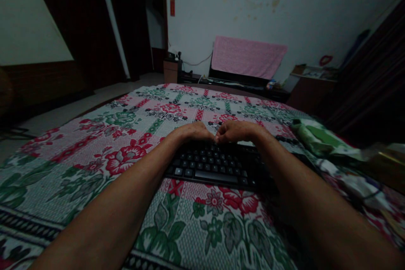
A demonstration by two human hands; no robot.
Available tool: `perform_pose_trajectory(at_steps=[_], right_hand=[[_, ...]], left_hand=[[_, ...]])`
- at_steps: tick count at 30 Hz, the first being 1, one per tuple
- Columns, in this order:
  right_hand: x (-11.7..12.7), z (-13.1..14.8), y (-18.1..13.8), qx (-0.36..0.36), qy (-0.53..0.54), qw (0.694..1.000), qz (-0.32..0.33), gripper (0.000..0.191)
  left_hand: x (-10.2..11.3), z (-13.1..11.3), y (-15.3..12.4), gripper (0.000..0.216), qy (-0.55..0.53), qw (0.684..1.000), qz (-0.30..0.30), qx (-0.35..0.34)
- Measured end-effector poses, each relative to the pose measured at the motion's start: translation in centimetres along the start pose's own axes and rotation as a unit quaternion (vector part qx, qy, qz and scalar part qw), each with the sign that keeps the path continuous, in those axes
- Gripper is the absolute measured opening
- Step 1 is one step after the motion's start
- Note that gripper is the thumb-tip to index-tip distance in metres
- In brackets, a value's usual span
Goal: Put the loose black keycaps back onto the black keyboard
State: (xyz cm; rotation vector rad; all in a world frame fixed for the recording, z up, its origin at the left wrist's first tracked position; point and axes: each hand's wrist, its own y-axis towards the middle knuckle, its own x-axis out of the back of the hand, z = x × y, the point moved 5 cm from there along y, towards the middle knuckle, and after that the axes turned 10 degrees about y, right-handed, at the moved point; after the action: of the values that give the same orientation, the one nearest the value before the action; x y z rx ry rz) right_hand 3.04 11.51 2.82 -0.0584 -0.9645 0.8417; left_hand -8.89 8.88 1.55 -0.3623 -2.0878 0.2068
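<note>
A black keyboard (209, 164) lies on a flowered bedspread, its keys facing up and its long space bar on the near side. Over its far edge my left hand (198, 131) bends inward from the left, fingers closed and pointing right. My right hand (233, 130) comes from the other side, its fingers curled into a pinch. The fingertips of both hands meet just above the top row of keys. Whatever they pinch there, if anything, is too small and dark to make out. My right forearm covers part of the keyboard's right end.
The bedspread (126, 158) has red and green flowers. To the right lie a green and white packet (319, 137) and crumpled white items (351, 181). Past the bed, a pink towel (248, 57) drapes over a dark screen on a low stand. A small cabinet (171, 71) stands left of it.
</note>
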Motion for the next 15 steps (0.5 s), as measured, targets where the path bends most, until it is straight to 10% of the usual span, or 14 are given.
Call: perform_pose_trajectory(at_steps=[15], right_hand=[[-0.3, 0.3, -0.5, 0.021, -0.086, 0.993, -0.072, 0.022]], left_hand=[[-0.7, 0.3, 1.0, 0.030, 0.022, 0.997, 0.032, -0.064]])
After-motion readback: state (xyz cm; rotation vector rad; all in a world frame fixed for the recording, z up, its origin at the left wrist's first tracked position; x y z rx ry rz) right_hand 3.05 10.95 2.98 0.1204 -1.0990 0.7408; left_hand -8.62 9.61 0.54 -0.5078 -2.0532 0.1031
